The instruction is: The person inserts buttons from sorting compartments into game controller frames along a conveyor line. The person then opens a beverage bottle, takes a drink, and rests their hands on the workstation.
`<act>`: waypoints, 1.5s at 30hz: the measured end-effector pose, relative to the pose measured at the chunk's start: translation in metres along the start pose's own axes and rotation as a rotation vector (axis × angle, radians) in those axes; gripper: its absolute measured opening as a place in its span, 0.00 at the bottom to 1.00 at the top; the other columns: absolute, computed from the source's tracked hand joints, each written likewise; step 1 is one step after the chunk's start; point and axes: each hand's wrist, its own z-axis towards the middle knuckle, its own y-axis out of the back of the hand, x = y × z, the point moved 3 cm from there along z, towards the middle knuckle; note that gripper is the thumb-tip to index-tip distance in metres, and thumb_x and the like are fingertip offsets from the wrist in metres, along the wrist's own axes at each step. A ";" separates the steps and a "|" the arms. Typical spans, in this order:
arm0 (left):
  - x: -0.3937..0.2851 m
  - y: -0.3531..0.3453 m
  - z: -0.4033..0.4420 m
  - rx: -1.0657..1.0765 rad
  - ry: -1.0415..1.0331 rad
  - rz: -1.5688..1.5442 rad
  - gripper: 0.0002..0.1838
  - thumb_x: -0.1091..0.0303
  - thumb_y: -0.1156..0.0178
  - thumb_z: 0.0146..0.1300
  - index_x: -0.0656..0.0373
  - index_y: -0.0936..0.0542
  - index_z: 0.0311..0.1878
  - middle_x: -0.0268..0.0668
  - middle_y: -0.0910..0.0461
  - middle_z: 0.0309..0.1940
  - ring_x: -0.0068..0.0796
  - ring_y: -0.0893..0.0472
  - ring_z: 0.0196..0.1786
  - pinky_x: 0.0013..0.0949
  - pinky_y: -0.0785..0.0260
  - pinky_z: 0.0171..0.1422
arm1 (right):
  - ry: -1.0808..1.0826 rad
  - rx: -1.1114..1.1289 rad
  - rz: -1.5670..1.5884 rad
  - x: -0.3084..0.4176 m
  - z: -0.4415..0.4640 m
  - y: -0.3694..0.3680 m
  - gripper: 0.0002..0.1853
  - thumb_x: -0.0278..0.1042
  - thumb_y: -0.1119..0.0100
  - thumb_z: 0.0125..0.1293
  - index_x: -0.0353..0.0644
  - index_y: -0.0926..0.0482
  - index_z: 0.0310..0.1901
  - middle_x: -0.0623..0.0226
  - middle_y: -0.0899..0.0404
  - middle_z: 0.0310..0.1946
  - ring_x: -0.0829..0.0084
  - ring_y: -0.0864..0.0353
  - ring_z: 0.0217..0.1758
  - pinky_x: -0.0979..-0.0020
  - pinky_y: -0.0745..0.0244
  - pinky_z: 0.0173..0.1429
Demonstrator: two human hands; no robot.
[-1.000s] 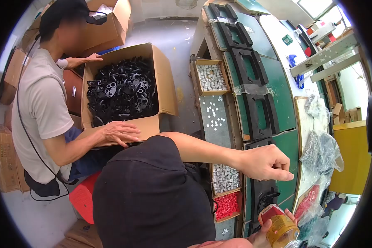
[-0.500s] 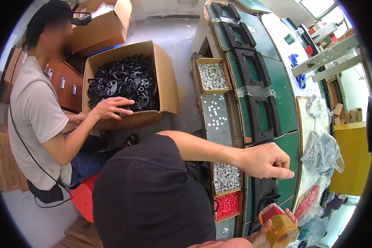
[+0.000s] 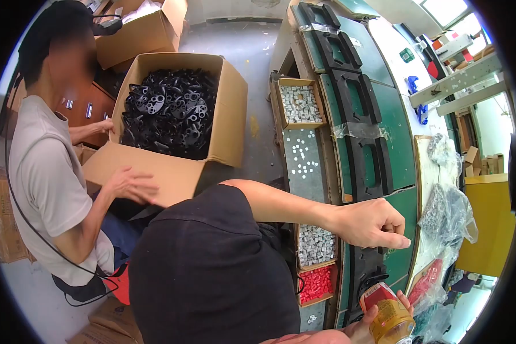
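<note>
My left hand (image 3: 374, 222) hovers over the green bench top with its fingers curled in. Whatever it may hold is hidden by the curled fingers and thumb. Below it, at the lower edge of the view, my right hand (image 3: 361, 328) grips a bottle (image 3: 391, 321) with a red and yellow label and amber contents. The bottle is tilted and its lower end runs to the frame's edge. Black plastic frames (image 3: 368, 166) lie in a row along the bench, beside and under my left forearm.
Bins of silvery pieces (image 3: 316, 246) and red pieces (image 3: 316, 285) line the bench's near side. A co-worker (image 3: 51, 172) sits at left by a carton (image 3: 229, 114) of black plastic parts. Clear plastic bags (image 3: 446, 212) lie on the far side. A yellow panel (image 3: 486, 223) stands beyond.
The carton's near flap now hangs outward toward the co-worker, whose one hand moved down beside it while the other now holds the carton's corner. My hands stay almost in place.
</note>
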 end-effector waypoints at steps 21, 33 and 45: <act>0.073 0.005 -0.019 -0.091 0.257 -0.284 0.23 0.54 0.52 0.95 0.66 0.17 0.55 0.31 0.25 0.25 0.17 0.29 0.23 0.27 0.35 0.27 | -0.222 0.000 -0.023 0.010 -0.006 0.002 0.48 0.45 0.03 0.50 0.33 0.22 0.68 0.54 0.12 0.60 0.61 0.12 0.64 0.56 0.16 0.72; 0.126 0.010 -0.061 -0.158 0.835 -0.697 0.25 0.43 0.49 0.89 0.57 0.17 0.58 0.26 0.27 0.32 0.19 0.32 0.26 0.28 0.39 0.28 | 0.139 -0.238 -0.189 0.026 -0.006 0.048 0.37 0.36 0.14 0.61 0.30 0.23 0.67 0.42 0.10 0.55 0.44 0.06 0.58 0.42 0.12 0.67; 0.111 0.007 -0.035 -0.079 0.728 -0.688 0.25 0.45 0.49 0.90 0.58 0.15 0.55 0.26 0.28 0.31 0.18 0.31 0.26 0.28 0.38 0.27 | 0.301 -0.376 -0.511 0.062 0.003 0.086 0.39 0.38 0.08 0.59 0.37 0.24 0.65 0.46 0.10 0.55 0.48 0.06 0.59 0.44 0.11 0.69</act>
